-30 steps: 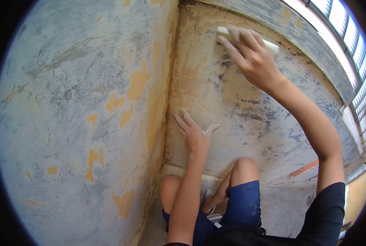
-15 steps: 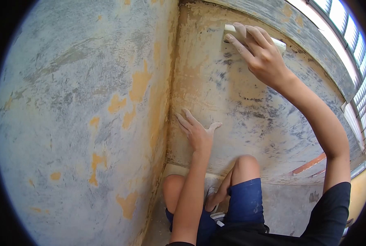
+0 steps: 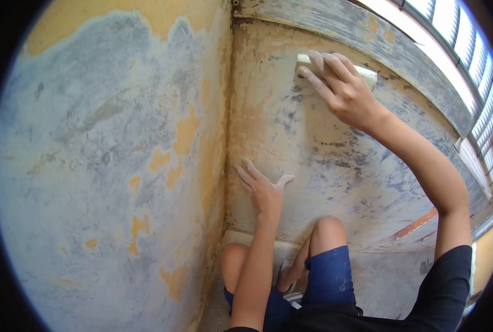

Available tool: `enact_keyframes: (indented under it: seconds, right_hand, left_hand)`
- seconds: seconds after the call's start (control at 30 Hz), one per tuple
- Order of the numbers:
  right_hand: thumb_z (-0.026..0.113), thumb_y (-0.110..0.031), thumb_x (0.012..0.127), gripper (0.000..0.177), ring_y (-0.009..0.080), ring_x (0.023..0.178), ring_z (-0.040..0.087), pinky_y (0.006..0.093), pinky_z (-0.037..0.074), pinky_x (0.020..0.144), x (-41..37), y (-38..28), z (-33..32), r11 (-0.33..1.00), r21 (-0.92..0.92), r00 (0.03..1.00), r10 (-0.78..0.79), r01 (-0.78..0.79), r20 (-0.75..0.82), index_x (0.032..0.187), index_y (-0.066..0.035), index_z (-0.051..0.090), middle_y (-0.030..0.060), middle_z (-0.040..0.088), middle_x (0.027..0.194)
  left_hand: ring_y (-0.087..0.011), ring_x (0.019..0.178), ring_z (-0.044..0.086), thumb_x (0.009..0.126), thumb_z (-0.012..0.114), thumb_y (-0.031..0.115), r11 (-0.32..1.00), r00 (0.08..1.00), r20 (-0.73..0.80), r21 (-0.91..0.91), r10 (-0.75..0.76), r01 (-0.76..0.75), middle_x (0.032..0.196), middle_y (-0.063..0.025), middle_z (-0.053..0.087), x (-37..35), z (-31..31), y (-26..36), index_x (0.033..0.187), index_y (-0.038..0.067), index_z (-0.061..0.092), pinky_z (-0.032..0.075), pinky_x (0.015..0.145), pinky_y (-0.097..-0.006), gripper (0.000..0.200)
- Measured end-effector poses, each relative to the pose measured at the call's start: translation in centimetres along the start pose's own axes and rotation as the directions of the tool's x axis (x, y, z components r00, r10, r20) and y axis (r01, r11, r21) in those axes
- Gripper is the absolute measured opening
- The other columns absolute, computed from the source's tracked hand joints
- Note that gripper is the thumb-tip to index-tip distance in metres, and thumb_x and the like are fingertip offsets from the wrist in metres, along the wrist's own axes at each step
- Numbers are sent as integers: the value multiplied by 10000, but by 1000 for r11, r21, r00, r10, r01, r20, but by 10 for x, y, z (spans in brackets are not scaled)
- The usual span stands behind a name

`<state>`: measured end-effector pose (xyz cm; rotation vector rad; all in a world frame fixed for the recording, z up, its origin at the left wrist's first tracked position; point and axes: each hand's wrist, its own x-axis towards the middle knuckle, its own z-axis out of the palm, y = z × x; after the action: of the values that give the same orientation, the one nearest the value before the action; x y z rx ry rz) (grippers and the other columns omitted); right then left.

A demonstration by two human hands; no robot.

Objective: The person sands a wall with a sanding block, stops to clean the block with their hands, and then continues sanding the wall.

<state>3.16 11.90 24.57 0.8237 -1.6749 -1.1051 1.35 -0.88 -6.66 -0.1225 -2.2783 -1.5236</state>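
High on the panel in front of me, my right hand [image 3: 343,86] is closed around a long pale sanding block [image 3: 366,76]. The block lies against the patchy wall panel [image 3: 324,188], just below its upper ledge; its underside is hidden. Lower and to the left, my left hand [image 3: 264,188] rests on the same panel near the corner, fingers spread and thumb out, holding nothing. Pale dust coats the fingers of both hands.
A side wall [image 3: 108,133] with grey and yellow patches meets the panel at a corner on the left. Above runs a grey ledge [image 3: 362,33], with a slatted window [image 3: 456,33] at upper right. My bent knees [image 3: 329,229] are close to the panel; grey floor [image 3: 390,276] lies below.
The view has tilted up, so the walls appear lower. My right hand with the sanding block sits slightly left along the panel relative to its marks; my left hand stays on the panel.
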Motion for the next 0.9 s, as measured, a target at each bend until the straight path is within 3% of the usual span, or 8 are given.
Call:
enact_keyframes:
  seconds: [0.2, 0.37, 0.43, 0.57, 0.67, 0.9]
  right_hand:
    - [702, -106, 878, 396, 281, 1127, 605, 437, 494, 1084, 84, -24, 42, 996, 57, 987, 79, -72, -138, 1240, 37, 775, 158, 740, 1120]
    - [707, -89, 868, 401, 297, 1139, 599, 435, 515, 1068, 17, -7, 23, 1000, 2, 993, 30, -30, -115, 1243, 34, 774, 168, 726, 1207]
    - [715, -84, 860, 420, 287, 1168, 599, 438, 523, 1066, 6, 1, -4, 999, 15, 999, 37, -36, -33, 1261, 28, 771, 167, 750, 1188]
    - [717, -93, 851, 446, 271, 1178, 603, 442, 509, 1093, 47, -11, 36, 999, -24, 989, 29, -32, -146, 1279, 23, 766, 164, 754, 1219]
    - [724, -92, 849, 469, 265, 1177, 608, 442, 503, 1109, 92, -27, 47, 996, 13, 992, 85, -85, -94, 1304, 19, 755, 158, 753, 1238]
    - [729, -67, 837, 515, 271, 1199, 621, 441, 511, 1113, 1, 1, 7, 995, -77, 997, 58, -63, -56, 1347, 9, 734, 192, 741, 1299]
  left_hand:
    - [-554, 1566, 216, 582, 1015, 521, 1000, 1000, 20, -8, -21, 21, 1684, -407, 171, -2, -4, 2, 1677, -35, 153, 296, 1281, -598, 1501]
    - [-538, 1584, 199, 579, 1005, 536, 999, 998, 43, -11, -35, 35, 1702, -401, 147, 0, -3, 2, 1677, -38, 153, 262, 1302, -598, 1504]
    - [-568, 1551, 230, 586, 1023, 506, 999, 1000, -6, 38, 1, -1, 1677, -396, 191, 1, -2, 0, 1670, -29, 155, 327, 1264, -601, 1488]
    - [-569, 1549, 227, 579, 1024, 511, 1000, 1000, -16, 15, 5, -5, 1674, -397, 194, 2, -1, 0, 1664, -39, 164, 330, 1260, -605, 1490]
    - [-571, 1552, 219, 587, 1022, 507, 1000, 1000, -7, -3, 2, -2, 1678, -395, 190, 0, -1, 0, 1661, -47, 166, 327, 1261, -608, 1481]
    - [-571, 1562, 213, 596, 1015, 505, 1000, 1000, 22, -13, -5, 5, 1690, -409, 152, 1, -4, 3, 1679, -33, 150, 300, 1278, -611, 1487]
